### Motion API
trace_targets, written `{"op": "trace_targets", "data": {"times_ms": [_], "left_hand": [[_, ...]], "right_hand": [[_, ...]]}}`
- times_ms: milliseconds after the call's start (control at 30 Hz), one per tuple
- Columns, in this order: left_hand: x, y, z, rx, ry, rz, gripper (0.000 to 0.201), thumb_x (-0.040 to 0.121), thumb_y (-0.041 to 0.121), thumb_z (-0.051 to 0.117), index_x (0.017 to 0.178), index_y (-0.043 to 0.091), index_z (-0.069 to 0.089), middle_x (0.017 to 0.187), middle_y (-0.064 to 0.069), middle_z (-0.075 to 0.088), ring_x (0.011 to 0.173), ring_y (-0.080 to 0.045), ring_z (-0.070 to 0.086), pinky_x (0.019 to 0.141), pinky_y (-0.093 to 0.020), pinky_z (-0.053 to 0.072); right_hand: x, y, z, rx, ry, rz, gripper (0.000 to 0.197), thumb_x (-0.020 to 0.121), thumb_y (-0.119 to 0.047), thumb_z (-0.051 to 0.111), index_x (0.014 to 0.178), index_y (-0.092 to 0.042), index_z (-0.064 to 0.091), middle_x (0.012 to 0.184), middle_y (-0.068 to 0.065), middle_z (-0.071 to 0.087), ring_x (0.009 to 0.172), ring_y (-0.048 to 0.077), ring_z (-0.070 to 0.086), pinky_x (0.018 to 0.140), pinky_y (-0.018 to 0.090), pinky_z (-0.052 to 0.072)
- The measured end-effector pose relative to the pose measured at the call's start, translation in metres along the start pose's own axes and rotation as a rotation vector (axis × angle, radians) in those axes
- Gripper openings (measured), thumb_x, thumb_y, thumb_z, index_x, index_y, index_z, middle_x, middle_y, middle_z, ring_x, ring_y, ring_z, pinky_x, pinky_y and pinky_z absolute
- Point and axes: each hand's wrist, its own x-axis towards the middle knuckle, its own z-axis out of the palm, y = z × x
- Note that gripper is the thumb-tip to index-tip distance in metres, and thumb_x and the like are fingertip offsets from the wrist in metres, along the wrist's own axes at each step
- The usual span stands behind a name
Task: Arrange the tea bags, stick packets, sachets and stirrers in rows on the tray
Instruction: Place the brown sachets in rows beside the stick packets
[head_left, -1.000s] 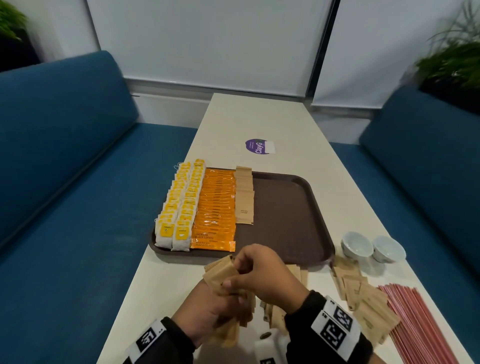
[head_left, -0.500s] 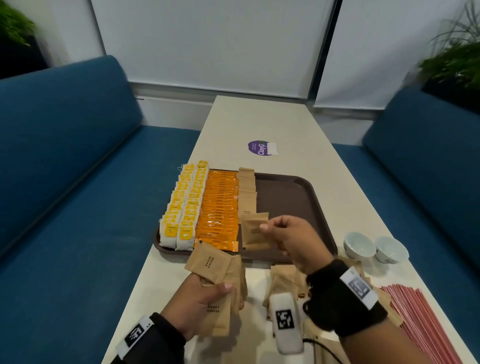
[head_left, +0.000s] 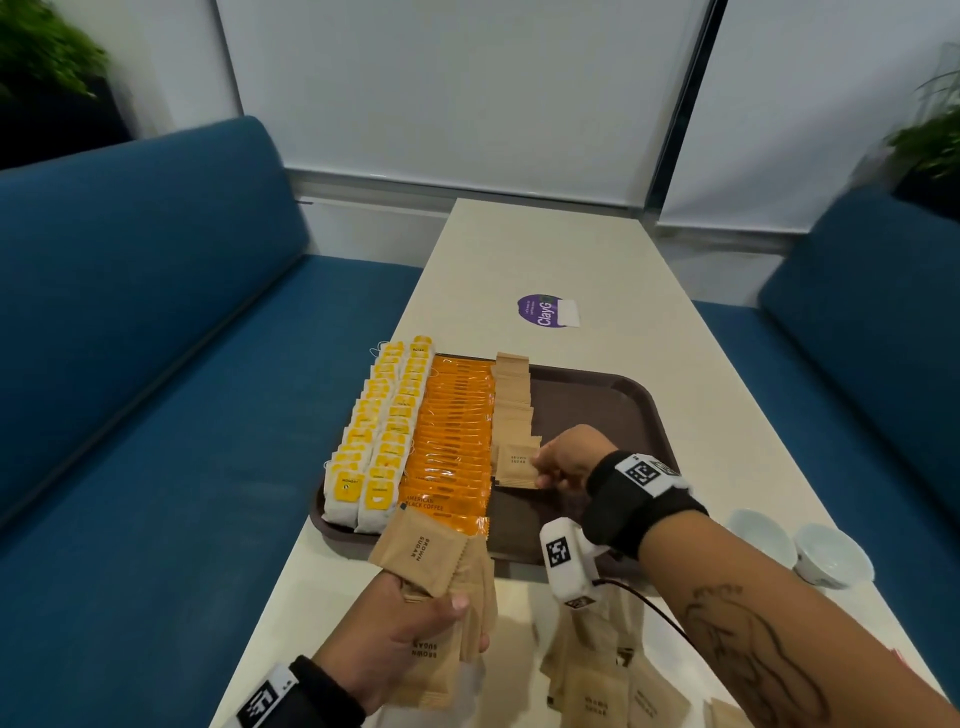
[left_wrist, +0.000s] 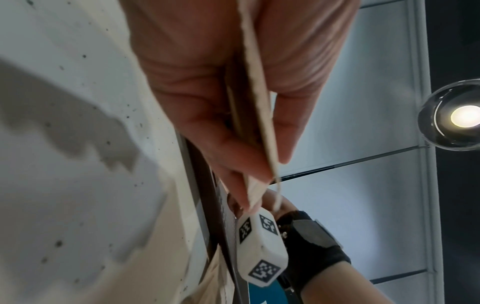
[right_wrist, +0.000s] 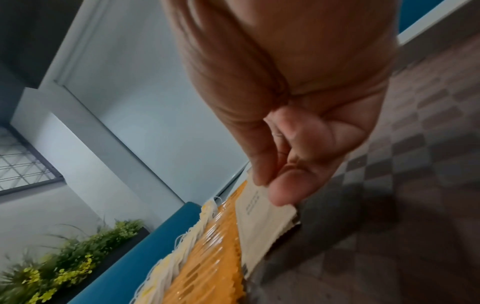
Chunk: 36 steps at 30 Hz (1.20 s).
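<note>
Brown sugar sachet (head_left: 515, 464) at the near end of the sachet row (head_left: 511, 400), on the brown tray (head_left: 602, 415). We see the right hand (head_left: 563, 462) pinching its right edge between thumb and fingertips (right_wrist: 281, 192), the sachet lying just beside the orange stick packets (head_left: 457, 441) and overlapping the sachet behind it. Left of the stick packets stand two rows of yellow tea bags (head_left: 379, 441). Off the tray's near rim, the left hand (head_left: 410, 629) clasps a fanned bundle of sachets (head_left: 441, 571).

We judge two risks: a skewed release would break the shingled row, and the loose fan could slip, since only thumb pressure holds it.

The tray's right half lies bare, giving the right hand room to withdraw. Beyond the tray's near right corner stand two white cups (head_left: 800, 551), near the forearm's path; loose sachets (head_left: 613, 691) crowd the table (head_left: 545, 244) at the near rim.
</note>
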Motion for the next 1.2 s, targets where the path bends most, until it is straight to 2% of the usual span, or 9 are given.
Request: {"op": "trace_targets", "data": {"times_ms": [200, 400, 500, 567, 733, 867, 1000, 1100, 1200], "left_hand": [[0.005, -0.001, -0.001, -0.025, 0.006, -0.005, 0.029, 0.083, 0.002, 0.059, 0.111, 0.011, 0.055, 0.086, -0.013, 0.074, 0.068, -0.031, 0.070, 0.055, -0.030, 0.055], [0.010, -0.004, -0.003, 0.000, 0.025, -0.014, 0.022, 0.086, 0.001, 0.056, 0.106, 0.011, 0.057, 0.082, -0.009, 0.075, 0.066, -0.023, 0.071, 0.053, -0.027, 0.055], [0.010, -0.004, -0.003, 0.017, 0.013, -0.023, 0.024, 0.085, 0.003, 0.057, 0.108, 0.012, 0.057, 0.083, -0.007, 0.075, 0.070, -0.022, 0.072, 0.055, -0.027, 0.055], [0.010, -0.004, -0.001, 0.023, -0.003, -0.018, 0.032, 0.081, 0.006, 0.061, 0.112, 0.009, 0.056, 0.088, -0.010, 0.075, 0.073, -0.025, 0.072, 0.059, -0.030, 0.056], [0.009, -0.004, 0.007, 0.029, -0.055, -0.037, 0.030, 0.085, 0.001, 0.062, 0.114, 0.003, 0.055, 0.091, -0.018, 0.072, 0.072, -0.031, 0.070, 0.061, -0.036, 0.057], [0.006, -0.008, 0.013, -0.002, -0.157, -0.059, 0.048, 0.072, 0.006, 0.067, 0.117, 0.001, 0.053, 0.094, -0.025, 0.068, 0.076, -0.039, 0.066, 0.067, -0.045, 0.055], [0.000, -0.011, 0.018, 0.041, -0.188, -0.020, 0.043, 0.071, 0.007, 0.067, 0.112, 0.008, 0.057, 0.092, -0.016, 0.069, 0.080, -0.031, 0.066, 0.067, -0.043, 0.057], [-0.005, -0.014, 0.019, 0.050, -0.191, -0.015, 0.040, 0.069, 0.006, 0.067, 0.108, 0.009, 0.058, 0.088, -0.015, 0.069, 0.077, -0.030, 0.066, 0.067, -0.043, 0.056], [-0.007, -0.018, 0.017, 0.055, -0.151, -0.020, 0.048, 0.066, 0.005, 0.069, 0.112, 0.007, 0.054, 0.089, -0.013, 0.070, 0.079, -0.028, 0.067, 0.068, -0.040, 0.056]], "right_hand": [[0.019, -0.013, 0.007, -0.092, -0.057, 0.075, 0.014, 0.096, -0.018, 0.053, 0.085, -0.009, 0.053, 0.076, 0.005, 0.060, 0.060, 0.008, 0.054, 0.047, 0.016, 0.034], [0.014, -0.012, 0.004, -0.099, -0.043, 0.006, 0.013, 0.094, -0.017, 0.055, 0.086, -0.007, 0.056, 0.080, 0.005, 0.059, 0.058, 0.008, 0.054, 0.048, 0.015, 0.035], [0.002, -0.011, -0.004, -0.065, -0.004, -0.099, 0.018, 0.092, -0.022, 0.060, 0.097, -0.005, 0.061, 0.070, 0.003, 0.055, 0.050, 0.009, 0.048, 0.048, 0.018, 0.036], [-0.015, -0.009, -0.009, -0.045, -0.015, -0.237, 0.024, 0.090, -0.025, 0.062, 0.101, -0.004, 0.062, 0.075, 0.006, 0.059, 0.052, 0.010, 0.050, 0.048, 0.019, 0.037], [-0.085, 0.009, 0.001, -0.161, -0.133, -0.618, 0.015, 0.082, -0.031, 0.071, 0.082, -0.019, 0.063, 0.075, -0.005, 0.063, 0.063, 0.006, 0.057, 0.055, 0.018, 0.043], [-0.112, 0.034, 0.027, -0.256, -0.156, -0.632, 0.021, 0.077, -0.029, 0.076, 0.092, -0.017, 0.068, 0.088, -0.004, 0.067, 0.081, 0.008, 0.061, 0.067, 0.019, 0.048], [-0.119, 0.057, 0.045, -0.270, -0.128, -0.598, 0.027, 0.072, -0.022, 0.081, 0.092, -0.008, 0.069, 0.092, 0.006, 0.071, 0.086, 0.021, 0.067, 0.080, 0.034, 0.054], [-0.120, 0.072, 0.052, -0.101, -0.118, -0.593, 0.018, 0.073, -0.012, 0.080, 0.077, -0.014, 0.062, 0.075, -0.001, 0.066, 0.068, 0.009, 0.062, 0.065, 0.024, 0.053], [-0.119, 0.082, 0.055, 0.121, -0.089, -0.599, 0.020, 0.076, -0.008, 0.075, 0.071, -0.015, 0.057, 0.069, -0.003, 0.061, 0.058, 0.004, 0.058, 0.052, 0.017, 0.047]]}}
